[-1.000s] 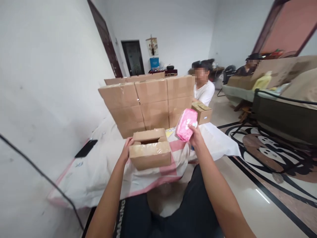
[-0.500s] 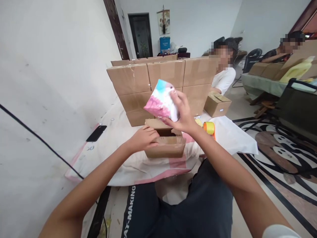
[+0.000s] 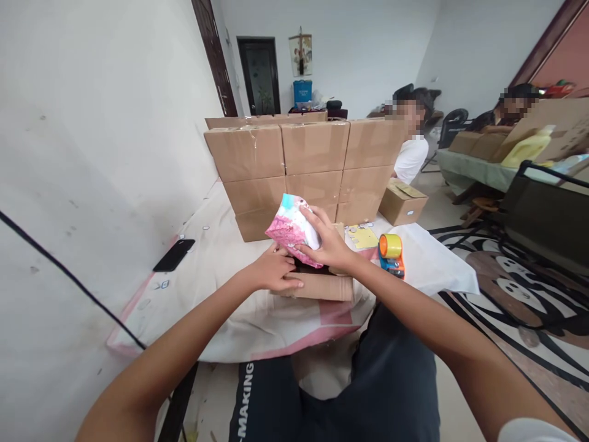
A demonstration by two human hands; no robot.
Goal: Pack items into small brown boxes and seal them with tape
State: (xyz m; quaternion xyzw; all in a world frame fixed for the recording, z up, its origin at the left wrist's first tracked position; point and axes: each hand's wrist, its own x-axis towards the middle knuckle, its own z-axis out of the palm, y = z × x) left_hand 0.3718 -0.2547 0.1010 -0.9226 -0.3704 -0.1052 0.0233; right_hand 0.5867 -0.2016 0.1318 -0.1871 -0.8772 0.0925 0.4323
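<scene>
My right hand [image 3: 324, 239] grips a soft plastic packet [image 3: 292, 227] with pink, white and light blue print. The packet is tilted, its lower end at the opening of a small cardboard box [image 3: 322, 286]. My left hand [image 3: 275, 269] rests on the left side of that box, its thumb along the near flap and the other fingers at the opening. Most of the box's inside is hidden by the packet and my hands. To the right lies a tape dispenser [image 3: 392, 256] with a yellow roll, beside a yellow sheet [image 3: 362, 237].
Stacked closed cartons [image 3: 317, 147] form a wall across the far side of the cloth-covered table [image 3: 202, 319]. A single carton [image 3: 402, 201] stands at the right, near a person in white [image 3: 411, 161]. A black phone [image 3: 173, 255] lies at left. Another person sits behind a farther table.
My right hand has lowered the packet from above the box to its opening. My left hand stays at the box's left side. The camera view has tilted slightly upward.
</scene>
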